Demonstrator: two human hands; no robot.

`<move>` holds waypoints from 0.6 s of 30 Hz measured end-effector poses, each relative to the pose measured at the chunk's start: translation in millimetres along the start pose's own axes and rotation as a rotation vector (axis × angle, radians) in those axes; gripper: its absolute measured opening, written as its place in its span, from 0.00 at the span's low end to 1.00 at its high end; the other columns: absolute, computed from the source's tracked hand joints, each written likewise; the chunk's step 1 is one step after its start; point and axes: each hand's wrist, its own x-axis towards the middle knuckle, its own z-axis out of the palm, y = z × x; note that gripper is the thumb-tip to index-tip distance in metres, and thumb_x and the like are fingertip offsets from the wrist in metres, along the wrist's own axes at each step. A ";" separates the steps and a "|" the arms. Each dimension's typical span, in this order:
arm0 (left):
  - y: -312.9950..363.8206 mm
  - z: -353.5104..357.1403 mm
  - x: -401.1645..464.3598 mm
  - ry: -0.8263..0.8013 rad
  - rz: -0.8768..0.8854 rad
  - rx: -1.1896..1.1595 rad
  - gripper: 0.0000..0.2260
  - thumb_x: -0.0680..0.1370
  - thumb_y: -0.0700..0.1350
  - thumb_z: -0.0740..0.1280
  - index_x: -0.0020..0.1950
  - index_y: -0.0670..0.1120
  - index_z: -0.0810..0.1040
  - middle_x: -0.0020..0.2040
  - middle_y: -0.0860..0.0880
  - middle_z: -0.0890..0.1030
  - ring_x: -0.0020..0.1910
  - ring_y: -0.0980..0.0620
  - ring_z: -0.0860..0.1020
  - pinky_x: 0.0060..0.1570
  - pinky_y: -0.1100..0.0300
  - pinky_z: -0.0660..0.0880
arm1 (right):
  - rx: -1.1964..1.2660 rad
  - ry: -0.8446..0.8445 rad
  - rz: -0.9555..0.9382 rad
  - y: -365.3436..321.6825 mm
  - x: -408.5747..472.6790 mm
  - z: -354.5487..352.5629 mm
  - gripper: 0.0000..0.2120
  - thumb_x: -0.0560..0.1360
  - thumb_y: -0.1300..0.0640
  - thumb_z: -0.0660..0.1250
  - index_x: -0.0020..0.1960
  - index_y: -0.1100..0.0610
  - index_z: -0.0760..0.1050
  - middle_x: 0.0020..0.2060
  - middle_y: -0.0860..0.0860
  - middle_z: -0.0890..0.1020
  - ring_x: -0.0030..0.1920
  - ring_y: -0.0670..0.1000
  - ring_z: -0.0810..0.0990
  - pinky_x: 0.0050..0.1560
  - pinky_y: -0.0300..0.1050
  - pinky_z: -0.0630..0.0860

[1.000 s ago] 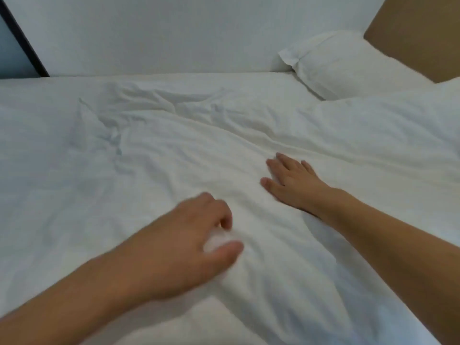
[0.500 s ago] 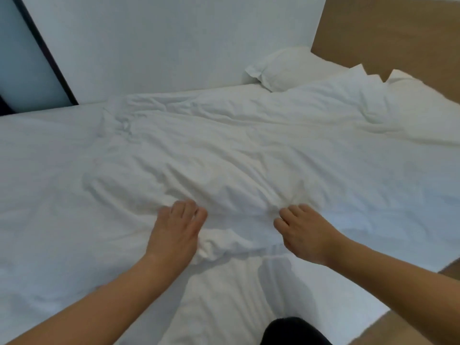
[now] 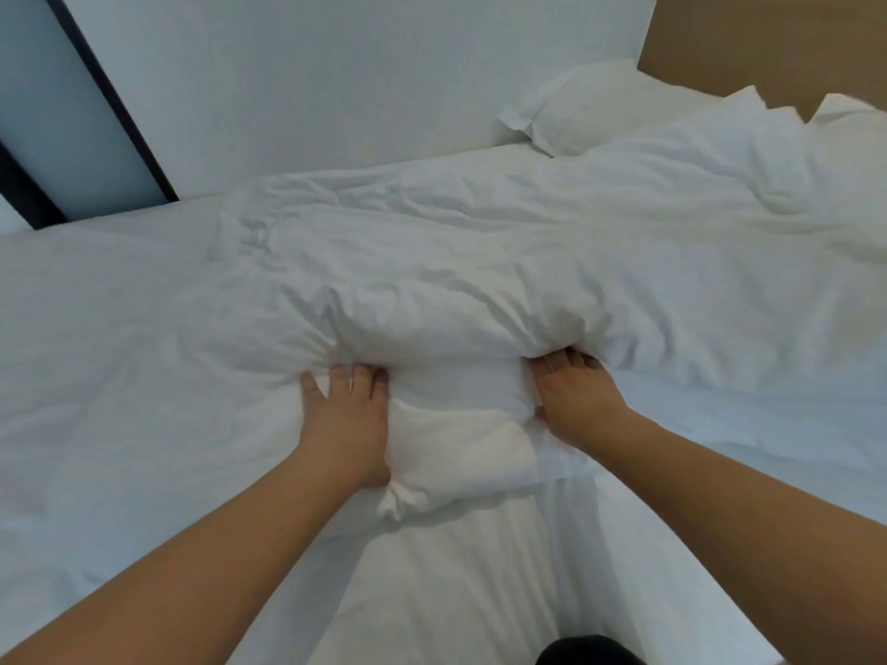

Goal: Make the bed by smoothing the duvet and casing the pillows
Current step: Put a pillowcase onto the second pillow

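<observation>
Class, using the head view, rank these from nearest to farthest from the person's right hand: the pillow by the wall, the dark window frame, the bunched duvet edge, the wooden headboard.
From the right hand:
1. Bunched duvet edge, under its grip, just left of it.
2. Pillow, far side, against the wall.
3. Wooden headboard and dark window frame, opposite far corners; too close to call.

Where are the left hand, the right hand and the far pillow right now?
left hand (image 3: 346, 417): head view, back of the hand, gripping the duvet.
right hand (image 3: 578, 400): head view, back of the hand, gripping the duvet.
pillow (image 3: 595, 105): head view, its top face, by the wall.
</observation>
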 end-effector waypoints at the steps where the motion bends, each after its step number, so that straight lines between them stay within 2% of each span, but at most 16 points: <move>1: 5.4 0.2 2.0 0.040 0.012 0.049 0.46 0.71 0.61 0.66 0.78 0.42 0.48 0.75 0.41 0.53 0.74 0.38 0.54 0.68 0.31 0.53 | -0.006 -0.024 0.004 -2.5 4.4 3.6 0.40 0.66 0.53 0.75 0.73 0.62 0.64 0.66 0.62 0.73 0.64 0.63 0.73 0.66 0.53 0.67; 3: 17.8 6.0 3.1 0.097 0.018 0.111 0.35 0.76 0.53 0.61 0.77 0.39 0.53 0.71 0.38 0.58 0.69 0.37 0.61 0.67 0.36 0.60 | -0.060 -0.016 -0.019 -4.8 14.9 15.5 0.38 0.51 0.55 0.82 0.59 0.65 0.79 0.49 0.63 0.82 0.47 0.62 0.82 0.52 0.52 0.78; 5: 25.8 13.4 1.6 0.150 -0.002 0.087 0.27 0.77 0.46 0.59 0.74 0.38 0.62 0.66 0.35 0.67 0.62 0.36 0.69 0.62 0.41 0.67 | -0.041 0.081 -0.031 -6.7 25.5 28.6 0.32 0.42 0.60 0.82 0.45 0.67 0.82 0.36 0.62 0.83 0.34 0.62 0.82 0.40 0.51 0.81; 7: 24.2 23.8 1.8 0.200 -0.005 0.053 0.28 0.70 0.47 0.68 0.68 0.38 0.71 0.59 0.33 0.73 0.56 0.34 0.74 0.58 0.40 0.70 | -0.046 0.091 -0.054 -10.7 34.7 34.2 0.28 0.42 0.62 0.81 0.41 0.67 0.82 0.33 0.62 0.82 0.31 0.62 0.81 0.36 0.50 0.80; 10: 14.3 38.1 13.3 0.165 0.008 -0.001 0.32 0.61 0.48 0.76 0.61 0.35 0.75 0.53 0.33 0.76 0.52 0.34 0.76 0.56 0.41 0.73 | -0.030 0.147 -0.118 -16.0 39.0 33.4 0.19 0.46 0.65 0.80 0.36 0.63 0.81 0.29 0.59 0.81 0.28 0.60 0.80 0.31 0.47 0.78; 12: 12.9 39.1 25.9 0.160 0.072 -0.004 0.25 0.55 0.47 0.78 0.48 0.37 0.79 0.41 0.37 0.78 0.39 0.39 0.78 0.42 0.50 0.77 | -0.006 0.197 -0.187 -16.4 38.3 33.5 0.15 0.47 0.64 0.79 0.32 0.61 0.80 0.26 0.56 0.80 0.25 0.57 0.79 0.28 0.43 0.76; 14: 15.0 30.1 35.9 0.158 0.147 -0.053 0.20 0.50 0.44 0.80 0.37 0.42 0.79 0.31 0.41 0.77 0.29 0.43 0.76 0.29 0.58 0.73 | 0.033 0.188 -0.228 -15.8 37.5 32.6 0.15 0.45 0.63 0.80 0.29 0.59 0.79 0.24 0.54 0.79 0.23 0.56 0.78 0.25 0.41 0.74; 15: 15.0 22.8 38.6 0.139 0.154 -0.068 0.18 0.52 0.44 0.80 0.37 0.42 0.79 0.31 0.43 0.78 0.29 0.43 0.77 0.28 0.59 0.73 | 0.027 0.177 -0.251 -16.1 37.3 26.3 0.15 0.45 0.62 0.80 0.28 0.57 0.78 0.23 0.53 0.78 0.23 0.55 0.78 0.25 0.40 0.73; 16: 14.7 15.3 39.3 0.103 0.147 -0.084 0.16 0.58 0.45 0.78 0.42 0.43 0.80 0.36 0.43 0.80 0.33 0.43 0.79 0.31 0.58 0.75 | 0.017 0.148 -0.251 -14.6 38.2 18.1 0.13 0.48 0.61 0.80 0.29 0.56 0.78 0.25 0.52 0.79 0.25 0.55 0.79 0.27 0.40 0.74; 18: 10.4 3.6 37.0 0.094 0.097 -0.096 0.12 0.71 0.45 0.68 0.54 0.46 0.78 0.50 0.46 0.82 0.49 0.44 0.81 0.43 0.56 0.75 | -0.011 0.014 -0.219 -7.0 35.4 -3.6 0.06 0.65 0.58 0.74 0.41 0.54 0.81 0.38 0.51 0.83 0.40 0.55 0.83 0.37 0.41 0.75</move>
